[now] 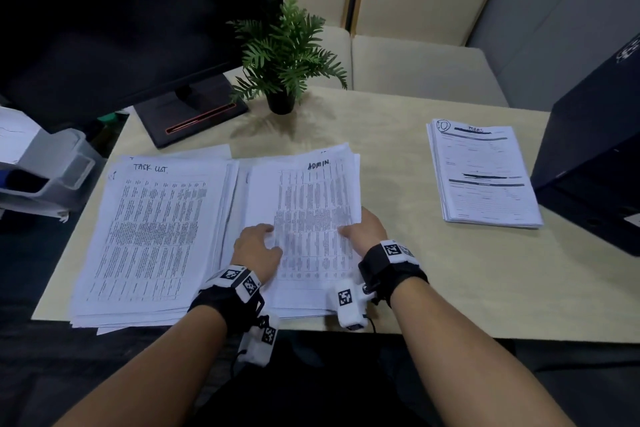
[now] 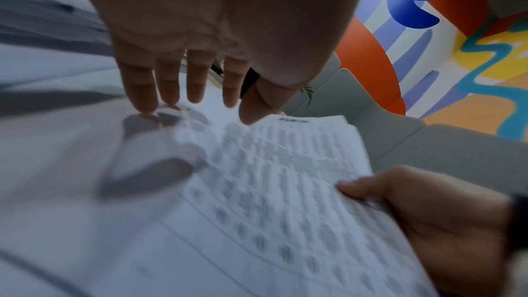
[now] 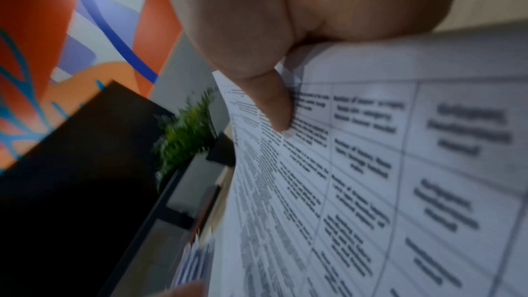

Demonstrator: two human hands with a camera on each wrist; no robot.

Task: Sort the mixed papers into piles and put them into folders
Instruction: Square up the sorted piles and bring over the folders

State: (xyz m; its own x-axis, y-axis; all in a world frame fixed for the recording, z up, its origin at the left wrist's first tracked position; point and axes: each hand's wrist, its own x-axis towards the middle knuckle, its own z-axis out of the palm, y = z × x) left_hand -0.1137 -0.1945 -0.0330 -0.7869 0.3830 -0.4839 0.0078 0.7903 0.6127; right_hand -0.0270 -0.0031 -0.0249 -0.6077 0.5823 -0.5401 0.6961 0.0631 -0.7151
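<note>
Sorting appeared well advanced, filing unbegun. Head: TASK LIST pile [image 1: 156,229] left of left hand [image 1: 256,246]; ADMIN pile [image 1: 304,191] beneath both hands; forms pile [image 1: 485,177] well right of right hand [image 1: 367,229]; no folder showed. Left wrist: straight fingers [image 2: 168,80] touched top sheet [image 2: 285,189]. Right wrist: thumb [image 3: 271,103] pinched it.

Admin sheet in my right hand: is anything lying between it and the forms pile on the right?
Nothing visible. Only bare table lies between the admin sheet and the forms pile. Your right hand pinches the sheet's right edge.

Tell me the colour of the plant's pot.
Black pot, clearest in the head view.
</note>
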